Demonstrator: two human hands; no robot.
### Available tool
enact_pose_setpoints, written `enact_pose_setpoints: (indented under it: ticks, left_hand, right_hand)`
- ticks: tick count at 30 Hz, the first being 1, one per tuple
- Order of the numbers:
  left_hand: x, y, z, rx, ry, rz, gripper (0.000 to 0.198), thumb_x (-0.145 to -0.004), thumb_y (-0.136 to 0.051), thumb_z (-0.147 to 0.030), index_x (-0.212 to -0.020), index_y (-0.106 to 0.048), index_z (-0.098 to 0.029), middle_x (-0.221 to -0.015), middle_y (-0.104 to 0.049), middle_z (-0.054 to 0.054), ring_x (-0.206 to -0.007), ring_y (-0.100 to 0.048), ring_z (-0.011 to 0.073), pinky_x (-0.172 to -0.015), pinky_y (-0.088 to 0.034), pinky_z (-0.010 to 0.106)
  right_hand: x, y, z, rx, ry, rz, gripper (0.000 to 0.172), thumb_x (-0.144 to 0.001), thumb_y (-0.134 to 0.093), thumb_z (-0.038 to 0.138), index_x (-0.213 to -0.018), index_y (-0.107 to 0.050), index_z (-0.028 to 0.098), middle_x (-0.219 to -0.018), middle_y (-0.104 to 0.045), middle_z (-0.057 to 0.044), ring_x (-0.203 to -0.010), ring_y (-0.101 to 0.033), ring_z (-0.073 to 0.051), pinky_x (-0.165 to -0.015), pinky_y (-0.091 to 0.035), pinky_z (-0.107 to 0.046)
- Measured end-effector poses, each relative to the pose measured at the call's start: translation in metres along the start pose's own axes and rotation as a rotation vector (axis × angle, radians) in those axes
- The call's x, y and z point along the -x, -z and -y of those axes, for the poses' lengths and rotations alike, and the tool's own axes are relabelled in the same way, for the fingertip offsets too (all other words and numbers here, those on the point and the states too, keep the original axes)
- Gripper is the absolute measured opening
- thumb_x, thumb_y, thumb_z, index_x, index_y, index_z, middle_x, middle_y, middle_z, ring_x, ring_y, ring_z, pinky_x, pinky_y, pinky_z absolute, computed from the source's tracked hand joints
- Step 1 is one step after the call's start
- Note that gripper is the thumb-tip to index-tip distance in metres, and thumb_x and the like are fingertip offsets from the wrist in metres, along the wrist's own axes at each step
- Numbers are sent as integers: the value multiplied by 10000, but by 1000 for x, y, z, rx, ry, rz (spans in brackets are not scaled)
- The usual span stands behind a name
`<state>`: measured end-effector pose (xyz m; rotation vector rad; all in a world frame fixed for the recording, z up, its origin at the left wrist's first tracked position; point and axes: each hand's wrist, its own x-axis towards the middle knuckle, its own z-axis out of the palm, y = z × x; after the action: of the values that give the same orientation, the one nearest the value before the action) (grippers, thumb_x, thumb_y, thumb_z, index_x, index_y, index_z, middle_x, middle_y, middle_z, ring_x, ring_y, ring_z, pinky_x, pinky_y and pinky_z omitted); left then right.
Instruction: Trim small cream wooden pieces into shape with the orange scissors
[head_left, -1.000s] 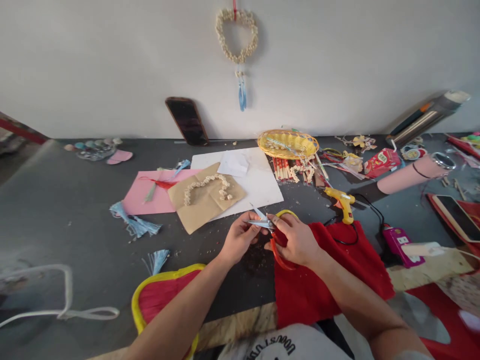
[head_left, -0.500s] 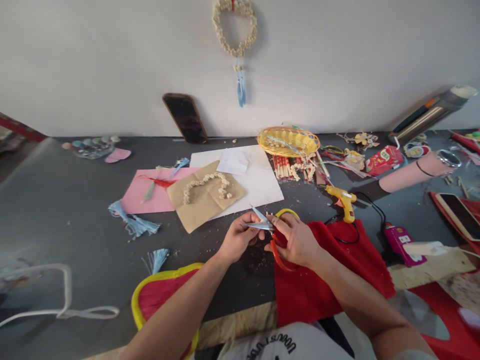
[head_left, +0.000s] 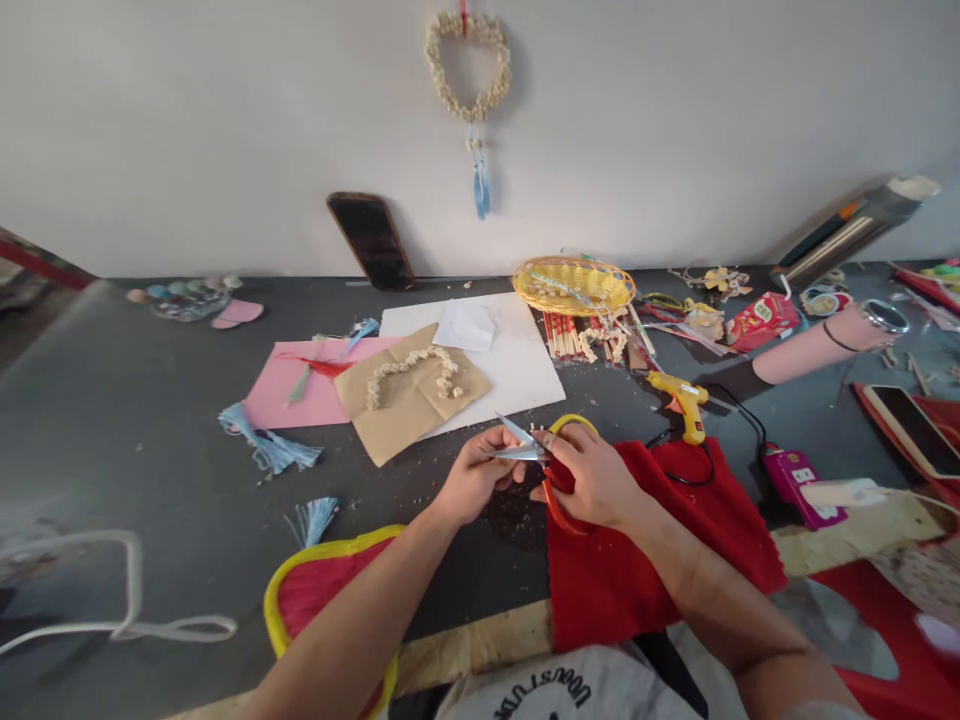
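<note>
Scissors (head_left: 521,452) with one yellow and one red handle loop are held in my right hand (head_left: 592,478), their blades parted and pointing left. My left hand (head_left: 478,475) is closed right beside the blades, its fingertips pinched together on something too small to make out. Just beyond the hands, a curved string of cream-coloured clusters (head_left: 409,360) lies on brown paper (head_left: 382,430). A red cloth (head_left: 600,590) spreads under my right wrist. A finished-looking heart wreath (head_left: 433,70) of the same cream pieces hangs on the wall with a blue tassel (head_left: 481,190).
A yellow wicker basket (head_left: 619,290) stands at the back. To the right are a yellow glue gun (head_left: 684,405), a pink bottle (head_left: 814,350) and a purple power strip (head_left: 796,480) with cords. Blue tassels (head_left: 277,450) lie left; a phone (head_left: 371,240) leans on the wall.
The camera view has shifted slightly. Both hands stay almost in place, with the scissor blades still parted beside the left fingertips.
</note>
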<state>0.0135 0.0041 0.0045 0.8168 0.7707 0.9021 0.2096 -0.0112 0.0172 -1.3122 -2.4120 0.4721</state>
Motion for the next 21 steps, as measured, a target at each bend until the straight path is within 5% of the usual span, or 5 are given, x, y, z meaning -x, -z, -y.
enact_pose_setpoints:
  ticks: [10, 21]
  left_hand:
    - [2, 0, -8, 34, 171, 33, 182, -635, -702, -192, -684, -532, -148, -454, -523, -38, -373, -264, 31, -372, -146, 161]
    - [0, -2, -1, 79, 57, -2, 333, -707, -779, -372, -731, -533, -149, -524, -585, -9, -384, -328, 36, -393, -193, 172]
  right_hand:
    - [2, -3, 0, -33, 28, -11, 659, -821, -635, 521, -1361, -506, 166, -1084, -568, -136, -1052, -538, -285, -935, -505, -462]
    - [2, 2, 3, 9, -67, 27, 582, -832, -627, 488, -1328, -534, 199, -1112, -617, -126, -1041, -590, -282, -880, -540, -433]
